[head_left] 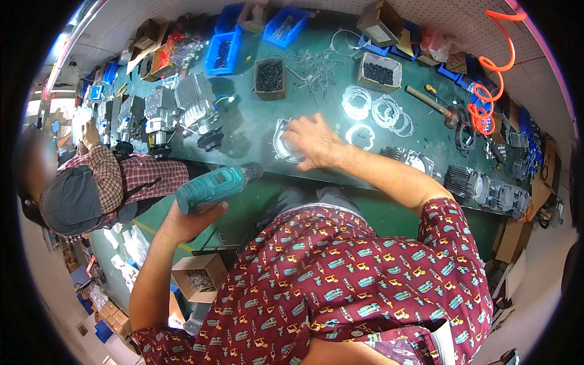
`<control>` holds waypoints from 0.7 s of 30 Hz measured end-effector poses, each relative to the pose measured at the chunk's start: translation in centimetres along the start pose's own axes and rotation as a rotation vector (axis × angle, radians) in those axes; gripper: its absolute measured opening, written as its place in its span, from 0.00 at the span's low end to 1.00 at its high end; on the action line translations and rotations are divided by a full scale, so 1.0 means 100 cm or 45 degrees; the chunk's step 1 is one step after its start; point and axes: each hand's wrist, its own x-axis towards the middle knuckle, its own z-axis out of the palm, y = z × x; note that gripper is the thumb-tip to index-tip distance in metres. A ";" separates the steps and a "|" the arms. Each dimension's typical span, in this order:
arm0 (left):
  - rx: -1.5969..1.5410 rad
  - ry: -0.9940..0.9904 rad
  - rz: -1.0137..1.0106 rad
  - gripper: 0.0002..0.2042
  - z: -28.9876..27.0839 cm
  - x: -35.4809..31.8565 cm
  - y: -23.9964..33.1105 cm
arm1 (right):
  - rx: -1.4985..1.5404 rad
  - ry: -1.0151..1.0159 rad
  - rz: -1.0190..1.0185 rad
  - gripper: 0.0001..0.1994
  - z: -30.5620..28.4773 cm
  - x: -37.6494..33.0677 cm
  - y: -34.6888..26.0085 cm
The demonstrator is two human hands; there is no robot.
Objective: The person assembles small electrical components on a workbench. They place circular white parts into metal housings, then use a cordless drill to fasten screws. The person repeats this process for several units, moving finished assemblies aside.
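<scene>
My left hand (190, 226) is wrapped round the handle of a teal cordless drill (210, 190). The drill's dark chuck points right, level with the bench's front edge. Over the green bench, my right hand (316, 141) bends its fingers and thumb down onto a round silver metal cover (281, 146), gripping its right side. The hand hides that side of the cover. Just right of my right hand, a flat ring gasket (360, 137) lies on the bench, with several more gaskets (384, 112) behind it.
Finned motor units (196, 103) stand at the left, near a co-worker (79, 198). Screw boxes (269, 78) and blue bins (222, 55) line the back. A hammer (429, 100), a coiled orange hose (483, 91) and finned metal parts (486, 190) are at the right.
</scene>
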 end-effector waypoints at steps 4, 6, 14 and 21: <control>-0.091 -0.011 0.057 0.20 0.003 0.003 -0.004 | -0.012 -0.005 0.002 0.41 0.000 0.001 -0.002; -0.099 -0.010 0.083 0.19 0.004 0.006 -0.008 | -0.007 -0.016 0.007 0.41 0.002 0.001 -0.002; 0.199 -0.037 0.176 0.16 0.007 0.015 -0.001 | -0.023 -0.036 0.015 0.39 0.000 0.004 -0.002; 0.823 -0.127 0.337 0.16 0.005 0.031 0.056 | -0.031 -0.079 0.046 0.37 -0.006 0.005 -0.005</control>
